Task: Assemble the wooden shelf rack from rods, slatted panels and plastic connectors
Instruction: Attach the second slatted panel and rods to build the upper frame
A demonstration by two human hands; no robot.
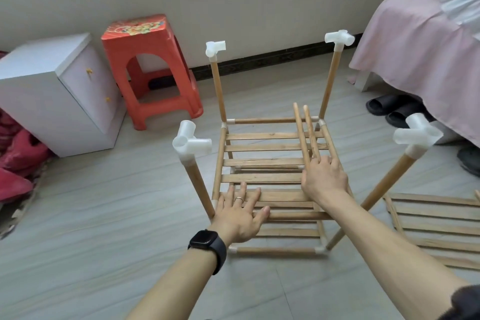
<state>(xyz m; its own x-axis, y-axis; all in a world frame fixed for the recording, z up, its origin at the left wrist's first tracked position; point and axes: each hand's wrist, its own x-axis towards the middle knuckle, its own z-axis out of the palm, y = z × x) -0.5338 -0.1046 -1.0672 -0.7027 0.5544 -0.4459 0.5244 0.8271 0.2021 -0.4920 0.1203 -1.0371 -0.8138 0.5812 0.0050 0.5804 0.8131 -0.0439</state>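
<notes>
Pressing panel [259,162] down between four uprights [218,91]: left hand [239,213] flat, fingers spread, on front slats; right hand [324,179] straight-fingered atop two loose rods [301,132] across panel. Next, probably: lift rods, socket into top connectors [193,141].

White cabinet [52,91] and red stool [153,73] against the wall; black slippers [389,109] beneath pink-skirted bed [420,34]; red cloth [18,163] far left.
</notes>
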